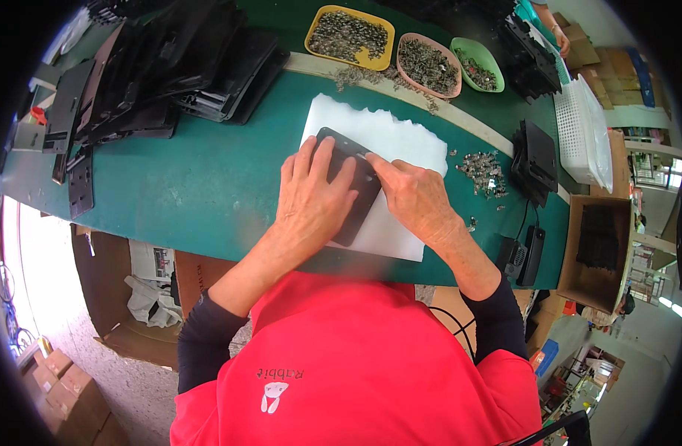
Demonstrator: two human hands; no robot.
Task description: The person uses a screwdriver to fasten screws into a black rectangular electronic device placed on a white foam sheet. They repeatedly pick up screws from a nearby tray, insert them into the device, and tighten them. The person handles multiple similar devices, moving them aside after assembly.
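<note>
A dark grey flat panel [356, 201] with rounded corners and small holes lies slanted on a white foam sheet [422, 141]. My left hand [315, 189] rests flat on the panel's left side, its fingers stretched and spread. Over the upper right edge, my right hand [419, 195] is closed, with the index fingertip pressing on the panel near a small pale spot. The other fingers of that hand curl under, and whatever they hold is hidden. Right of the foam sheet lies a loose pile of small metal parts [483, 172].
Yellow [389, 56], pink [460, 83] and green [497, 68] trays hold small metal pieces along the far side. Black panels [229, 74] are stacked at left, more black parts [535, 160] at right. A white crate [575, 134] and cardboard box [619, 215] stand beyond the right edge.
</note>
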